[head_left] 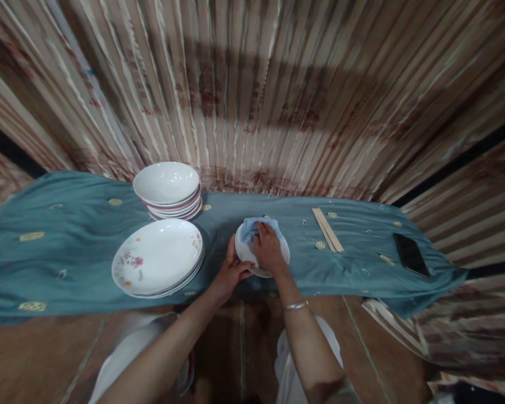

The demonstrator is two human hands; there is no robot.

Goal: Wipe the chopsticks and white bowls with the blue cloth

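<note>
Close to the table's front edge, a small white bowl (284,253) sits in front of me. My left hand (232,270) grips its left rim, thumb over the edge and fingers around the outside. Inside the bowl, my right hand (269,247) presses a light blue cloth (249,229) against the surface, its fingers closed on the fabric. The cloth bunches up over the far rim. Part of the bowl's inside is hidden beneath the right hand and the cloth.
Left of the bowl lies a stack of flowered oval plates (162,255), with a stack of white bowls (167,185) behind. To the right are wooden chopsticks (327,230) and a black phone (410,254). A green cloth (79,235) covers the table; a pleated curtain (252,101) hangs behind.
</note>
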